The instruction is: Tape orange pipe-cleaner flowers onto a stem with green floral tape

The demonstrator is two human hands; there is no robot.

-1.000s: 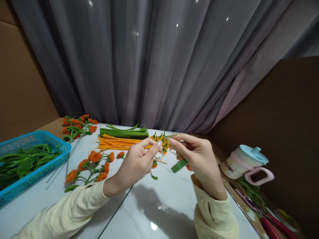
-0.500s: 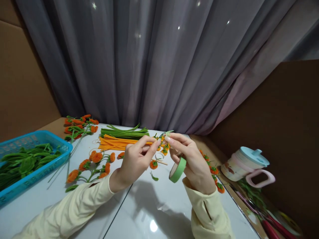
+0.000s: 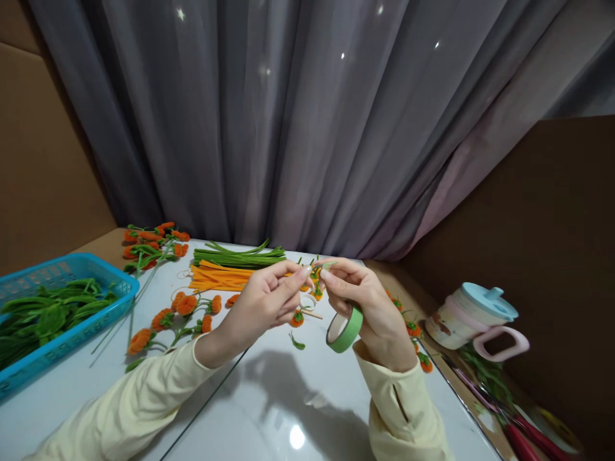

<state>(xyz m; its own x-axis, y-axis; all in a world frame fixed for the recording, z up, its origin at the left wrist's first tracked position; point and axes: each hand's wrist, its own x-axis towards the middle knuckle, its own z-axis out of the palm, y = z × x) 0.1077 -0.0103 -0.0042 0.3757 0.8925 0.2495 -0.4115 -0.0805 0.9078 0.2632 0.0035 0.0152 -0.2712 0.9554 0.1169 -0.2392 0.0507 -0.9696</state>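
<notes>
Above the white tabletop my left hand (image 3: 266, 301) is closed in a pinch, thumb against forefinger. Whatever lies between those fingertips is too small to make out. Close by on the right, my right hand (image 3: 372, 304) pinches a pale green strip (image 3: 328, 264) at its fingertips. A roll of green floral tape (image 3: 346, 331) hangs against the palm of that hand, edge towards me. Behind the hands lie orange fuzzy pipe cleaners (image 3: 221, 276), green pipe cleaners (image 3: 240, 257) and small orange flowers (image 3: 297, 318), partly covered by my fingers.
At left stands a blue basket (image 3: 125, 291) of green leaves. Orange flower sprays (image 3: 186, 304) lie near it, with more flowers (image 3: 154, 243) at the back left. On the right are a lidded cup (image 3: 473, 317) and red-handled tools (image 3: 533, 435). Cardboard walls flank the table; a grey curtain hangs behind.
My left hand has turned slightly, its fingers folding more closely together at the pinch. The green strip at my right fingertips lies lower, and the tape roll has swung a little.
</notes>
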